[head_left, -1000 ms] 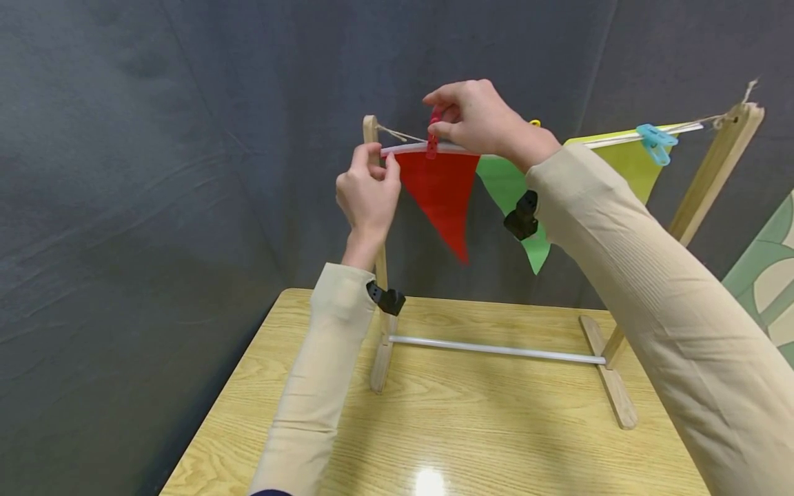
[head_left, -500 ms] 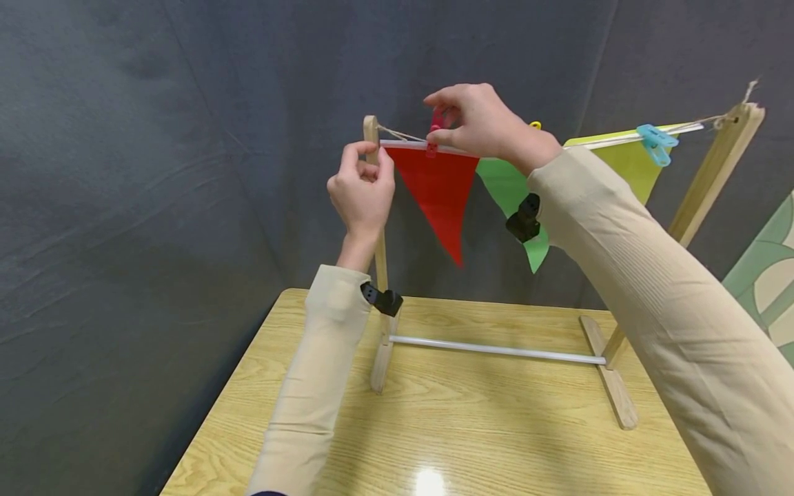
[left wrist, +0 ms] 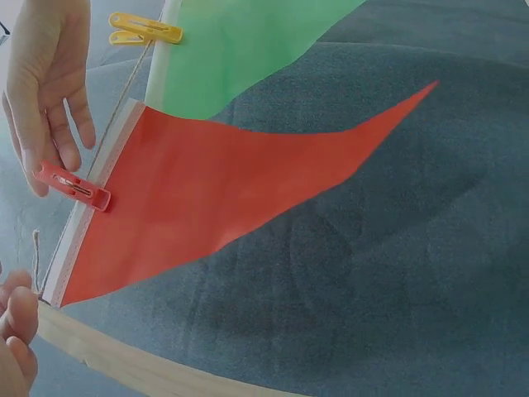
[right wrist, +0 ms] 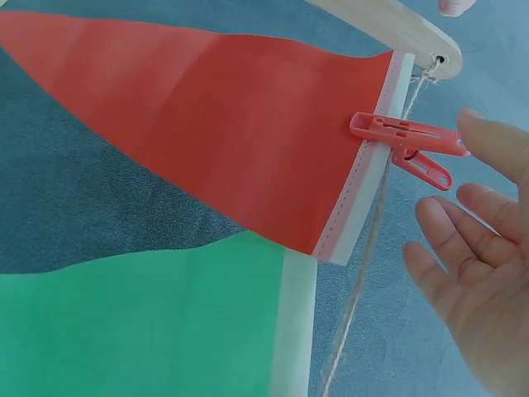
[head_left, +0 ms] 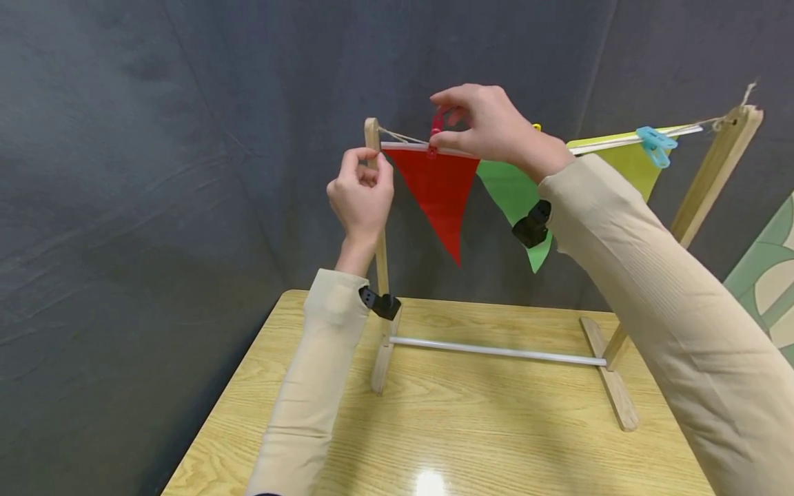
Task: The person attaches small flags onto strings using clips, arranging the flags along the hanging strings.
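A red triangular pennant (head_left: 436, 193) hangs from the twine (right wrist: 374, 231) by its white top band. A red clothespin (right wrist: 405, 141) clamps the band onto the twine. Beside the clothespin's handles is my right hand (head_left: 490, 127), its fingers spread apart and the thumb tip close to one handle; whether the thumb touches is unclear. My left hand (head_left: 362, 193) hovers at the pennant's left corner by the wooden post (head_left: 371, 131). Its fingers are loosely bent with nothing seen between them, and the left wrist view shows only some fingertips (left wrist: 21, 318).
A green pennant (right wrist: 149, 322) with a yellow clothespin (left wrist: 145, 29) hangs to the right. Beyond it hangs a yellow pennant (head_left: 629, 162) with a blue clothespin (head_left: 656, 146). A white rod (head_left: 496, 349) joins the stand's feet on the wooden table (head_left: 471, 427).
My left hand has let go of the red pennant's corner and shifted slightly left. My right fingers have loosened from the red clothespin and moved a little right; the clothespin stays on the twine.
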A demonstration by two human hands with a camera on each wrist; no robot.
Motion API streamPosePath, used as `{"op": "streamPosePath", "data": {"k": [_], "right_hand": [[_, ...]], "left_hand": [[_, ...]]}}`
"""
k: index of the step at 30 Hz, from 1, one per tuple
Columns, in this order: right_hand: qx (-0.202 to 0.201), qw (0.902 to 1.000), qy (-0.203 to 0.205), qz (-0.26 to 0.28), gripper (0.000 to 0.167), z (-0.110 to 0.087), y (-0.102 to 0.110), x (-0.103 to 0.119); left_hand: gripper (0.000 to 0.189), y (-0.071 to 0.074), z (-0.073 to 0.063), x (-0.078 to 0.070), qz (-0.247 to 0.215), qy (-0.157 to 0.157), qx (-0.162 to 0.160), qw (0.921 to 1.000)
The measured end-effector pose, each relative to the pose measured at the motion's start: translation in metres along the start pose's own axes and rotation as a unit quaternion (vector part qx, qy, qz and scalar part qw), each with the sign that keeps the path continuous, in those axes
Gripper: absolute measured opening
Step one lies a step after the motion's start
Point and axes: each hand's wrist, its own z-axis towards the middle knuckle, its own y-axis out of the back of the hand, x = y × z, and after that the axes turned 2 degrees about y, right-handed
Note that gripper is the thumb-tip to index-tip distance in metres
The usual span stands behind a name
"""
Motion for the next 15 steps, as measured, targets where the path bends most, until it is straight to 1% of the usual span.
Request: {"op": "streamPosePath", "data": {"k": [4,8,12,15], "right_hand": [[-0.021,0.9997,0.014,0.008,0.055,-0.008,0.001,-0.001],[-0.045,0.9985,0.022,0.023,0.054,-0.015,0.001,-0.003],[-0.081,0.9958,0.032,0.031,0.051,-0.022,0.0,-0.004],[-0.113,0.9918,0.052,0.03,0.049,-0.028,-0.001,-0.004]], "left_hand": [[0.013,0.001,-0.001,0.001,0.0,-0.004,0.001,1.0],[0.013,0.002,-0.002,0.002,0.003,-0.013,0.008,0.9999],[0.013,0.005,-0.004,0.002,-0.004,-0.023,0.01,0.9997],[0.012,0.007,-0.007,0.001,-0.015,-0.031,0.007,0.9994]]}}
